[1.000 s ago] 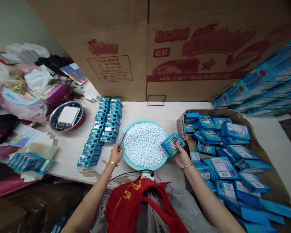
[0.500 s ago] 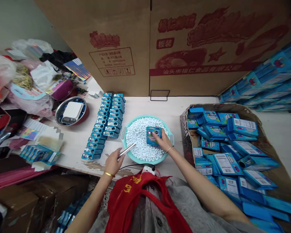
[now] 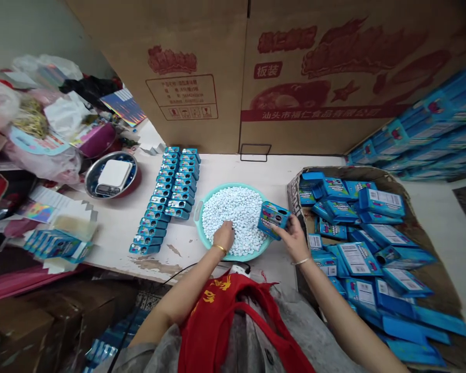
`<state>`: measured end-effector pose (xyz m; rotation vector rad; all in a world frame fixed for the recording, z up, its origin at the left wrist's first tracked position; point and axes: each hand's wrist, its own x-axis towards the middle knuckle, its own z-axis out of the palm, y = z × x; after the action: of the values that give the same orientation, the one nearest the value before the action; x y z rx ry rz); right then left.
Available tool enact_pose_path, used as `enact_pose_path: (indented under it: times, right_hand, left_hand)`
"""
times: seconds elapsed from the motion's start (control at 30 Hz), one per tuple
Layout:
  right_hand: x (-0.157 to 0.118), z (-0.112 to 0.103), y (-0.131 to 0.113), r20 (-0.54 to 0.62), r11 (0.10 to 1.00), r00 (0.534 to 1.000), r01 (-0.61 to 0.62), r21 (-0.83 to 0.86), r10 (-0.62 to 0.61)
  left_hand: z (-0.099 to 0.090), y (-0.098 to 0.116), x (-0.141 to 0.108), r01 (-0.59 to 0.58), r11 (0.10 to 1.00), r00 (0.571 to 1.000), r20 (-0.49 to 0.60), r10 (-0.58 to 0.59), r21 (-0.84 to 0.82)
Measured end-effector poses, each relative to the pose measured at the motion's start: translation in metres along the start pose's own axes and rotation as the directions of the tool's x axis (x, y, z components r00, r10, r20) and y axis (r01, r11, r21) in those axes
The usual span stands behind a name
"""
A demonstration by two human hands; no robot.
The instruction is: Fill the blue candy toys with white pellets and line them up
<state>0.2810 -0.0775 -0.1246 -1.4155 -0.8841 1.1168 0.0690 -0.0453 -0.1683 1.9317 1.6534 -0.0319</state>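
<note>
Blue box [image 3: 270, 221], in our head view, tilts over the right rim of the basin [image 3: 241, 257], our right hand [image 3: 295, 239] gripping its right end, presumably for closeness to the candies [image 3: 236, 207]. Our left hand [image 3: 224, 237] rests fingertips-down among them; whether it grips anything, we cannot tell.

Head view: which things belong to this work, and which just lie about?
Likely in use: blue box in the right hand, white pellets, green basin, rows of blue boxes, carton of blue boxes.

Probably just lying about: plastic bags, white scale, metal bowl.
</note>
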Motion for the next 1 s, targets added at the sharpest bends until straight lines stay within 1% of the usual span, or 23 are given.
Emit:
enact_pose_path:
  times: [0.1,0.2,0.3,0.4,0.47,0.53,0.67,0.73,0.8,0.9,1.0]
  right_hand:
    - [-0.018,-0.019,0.008,-0.061,0.996,0.998,0.016,-0.089,-0.021]
    - [-0.027,-0.025,0.013,-0.089,0.956,0.986,0.112,-0.273,-0.141]
    - [-0.026,-0.026,0.009,-0.025,0.859,0.959,0.24,-0.452,-0.281]
    - [-0.021,-0.023,0.001,0.095,0.765,0.93,0.348,-0.541,-0.356]
    - [-0.017,-0.02,-0.004,0.169,0.729,0.91,0.405,-0.553,-0.377]
    - [-0.015,-0.017,-0.007,0.229,0.711,0.891,0.452,-0.538,-0.393]
    - [-0.013,-0.011,-0.007,0.315,0.684,0.842,0.539,-0.492,-0.437]
    - [-0.014,-0.008,-0.005,0.343,0.667,0.82,0.572,-0.477,-0.459]
    - [-0.016,-0.006,-0.003,0.353,0.656,0.808,0.589,-0.472,-0.471]
    - [-0.021,-0.004,-0.001,0.348,0.659,0.809,0.588,-0.469,-0.474]
    - [-0.026,-0.001,0.001,0.332,0.669,0.818,0.576,-0.47,-0.471]
  left_hand:
    - [-0.001,-0.011,0.004,-0.069,0.995,0.998,-0.014,0.068,-0.066]
    - [-0.013,-0.027,0.0,-0.136,0.982,0.991,-0.022,0.134,-0.129]
    - [-0.034,-0.038,-0.008,-0.268,0.934,0.963,-0.067,0.26,-0.237]
    - [-0.064,-0.035,-0.019,-0.384,0.881,0.923,-0.115,0.366,-0.277]
    - [-0.086,-0.027,-0.029,-0.43,0.866,0.903,-0.118,0.414,-0.255]
    - [-0.107,-0.014,-0.038,-0.467,0.859,0.884,-0.096,0.457,-0.21]
    - [-0.141,0.016,-0.052,-0.5,0.865,0.865,0.02,0.501,-0.036]
    - [-0.154,0.033,-0.057,-0.495,0.864,0.869,0.085,0.488,0.094]
    - [-0.165,0.051,-0.061,-0.476,0.847,0.88,0.141,0.454,0.238]
    - [-0.179,0.079,-0.07,-0.44,0.793,0.898,0.198,0.394,0.421]
    - [-0.185,0.102,-0.079,-0.423,0.738,0.906,0.223,0.36,0.526]
